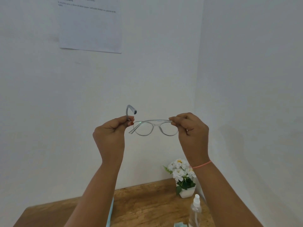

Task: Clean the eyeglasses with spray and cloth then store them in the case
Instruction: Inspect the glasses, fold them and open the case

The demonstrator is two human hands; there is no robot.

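Note:
Clear-framed eyeglasses [153, 127] are held up in the air in front of the white wall, lenses facing me. My left hand [111, 135] pinches the left temple arm, whose curved tip sticks up above the fingers. My right hand [191, 128] pinches the frame's right end. Down on the wooden table [147, 203], a clear spray bottle [195, 210] with a white nozzle stands between my forearms, at the right. A light blue strip [110, 212] shows beside my left forearm, and a pale blue-green bit [180, 224] lies at the bottom edge; I cannot tell what either is.
A small white pot of white flowers [183, 177] stands in the table's back right corner by the wall. A printed paper sheet [90, 23] is stuck high on the wall. Walls close the table in at the back and right.

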